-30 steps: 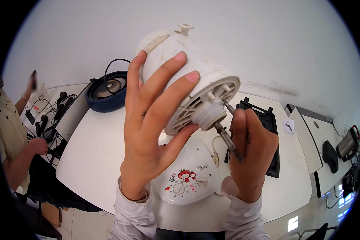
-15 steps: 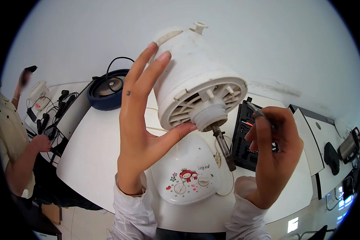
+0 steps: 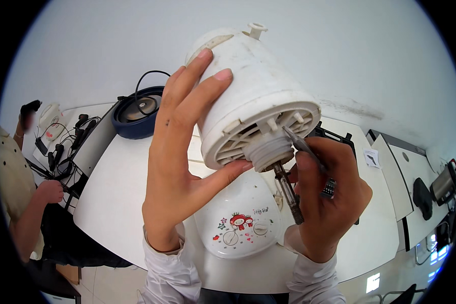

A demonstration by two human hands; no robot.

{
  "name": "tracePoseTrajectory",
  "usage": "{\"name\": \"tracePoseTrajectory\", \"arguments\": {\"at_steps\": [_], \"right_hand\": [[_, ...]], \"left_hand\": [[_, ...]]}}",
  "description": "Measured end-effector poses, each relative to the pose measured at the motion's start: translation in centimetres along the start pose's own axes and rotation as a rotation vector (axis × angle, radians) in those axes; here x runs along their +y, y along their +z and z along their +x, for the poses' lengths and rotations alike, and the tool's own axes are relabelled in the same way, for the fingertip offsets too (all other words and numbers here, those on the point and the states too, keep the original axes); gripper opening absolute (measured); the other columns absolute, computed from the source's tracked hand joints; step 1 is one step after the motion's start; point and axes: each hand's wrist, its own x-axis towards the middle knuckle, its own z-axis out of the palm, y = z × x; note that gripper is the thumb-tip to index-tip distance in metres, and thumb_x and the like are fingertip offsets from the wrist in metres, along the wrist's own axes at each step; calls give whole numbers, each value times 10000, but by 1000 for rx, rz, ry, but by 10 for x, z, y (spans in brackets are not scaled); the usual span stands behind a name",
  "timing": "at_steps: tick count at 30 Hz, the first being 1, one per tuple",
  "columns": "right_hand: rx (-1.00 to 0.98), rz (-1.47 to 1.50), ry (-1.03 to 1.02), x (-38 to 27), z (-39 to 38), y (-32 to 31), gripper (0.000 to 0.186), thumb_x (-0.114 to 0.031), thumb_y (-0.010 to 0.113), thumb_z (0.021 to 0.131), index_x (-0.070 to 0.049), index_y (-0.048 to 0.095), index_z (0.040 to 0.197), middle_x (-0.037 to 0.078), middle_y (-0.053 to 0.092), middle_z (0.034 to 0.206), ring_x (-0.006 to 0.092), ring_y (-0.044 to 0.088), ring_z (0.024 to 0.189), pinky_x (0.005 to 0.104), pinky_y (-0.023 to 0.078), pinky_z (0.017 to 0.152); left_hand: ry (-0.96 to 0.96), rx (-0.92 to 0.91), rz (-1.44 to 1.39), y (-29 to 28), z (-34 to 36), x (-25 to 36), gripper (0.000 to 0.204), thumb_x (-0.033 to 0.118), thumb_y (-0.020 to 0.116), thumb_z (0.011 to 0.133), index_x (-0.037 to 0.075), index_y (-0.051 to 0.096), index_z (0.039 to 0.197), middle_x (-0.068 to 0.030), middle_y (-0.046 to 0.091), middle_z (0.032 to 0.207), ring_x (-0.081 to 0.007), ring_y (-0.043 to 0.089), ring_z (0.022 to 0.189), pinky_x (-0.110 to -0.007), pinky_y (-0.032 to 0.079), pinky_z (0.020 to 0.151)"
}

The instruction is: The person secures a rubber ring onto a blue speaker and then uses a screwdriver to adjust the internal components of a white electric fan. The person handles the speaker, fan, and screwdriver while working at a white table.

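My left hand (image 3: 180, 167) grips a white, rounded motor housing (image 3: 253, 91) and holds it up, tilted, its slotted face turned toward me. A threaded white collar on that face carries a metal shaft (image 3: 287, 192) pointing down. My right hand (image 3: 329, 202) is closed around a thin screwdriver (image 3: 301, 144), whose tip rests against the slotted face just right of the collar. Under both hands a white base (image 3: 238, 223) with a cartoon sticker and two dials lies on the white table (image 3: 116, 197).
A dark blue round appliance (image 3: 137, 111) with a black cord sits at the table's far left corner. A black object (image 3: 334, 136) lies behind my right hand. Another person (image 3: 15, 187) stands at the left by cables and chargers. Side desks (image 3: 405, 177) stand to the right.
My right hand left the shaft, swung out to the right, then came back with the screwdriver tip on the slotted face. The housing turned slightly in my left hand.
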Motion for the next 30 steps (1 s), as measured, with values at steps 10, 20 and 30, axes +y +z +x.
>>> {"name": "tracePoseTrajectory", "arguments": {"at_steps": [10, 20, 30], "right_hand": [[62, 20, -62, 0, 0, 7, 124, -32, 700, 794, 32, 621, 864, 71, 632, 669, 100, 534, 463, 210, 378, 430], [78, -32, -93, -5, 3, 6, 117, -68, 679, 836, 22, 604, 834, 45, 618, 627, 47, 498, 496, 177, 339, 448], [93, -91, -62, -6, 0, 9, 124, -63, 701, 819, 17, 605, 821, 34, 597, 596, 37, 488, 500, 177, 336, 446]], "left_hand": [[34, 18, 42, -3, 1, 2, 851, 167, 805, 593, 81, 439, 1356, -208, 374, 1435, -338, 440, 1279, -429, 418, 999], [62, 58, 62, -2, 2, 4, 828, 138, 771, 528, 88, 496, 1308, -208, 441, 1390, -342, 437, 1285, -443, 381, 1029], [51, 50, 73, -1, 0, 4, 818, 133, 784, 523, 77, 512, 1293, -211, 453, 1381, -340, 458, 1265, -426, 393, 1012]]}}
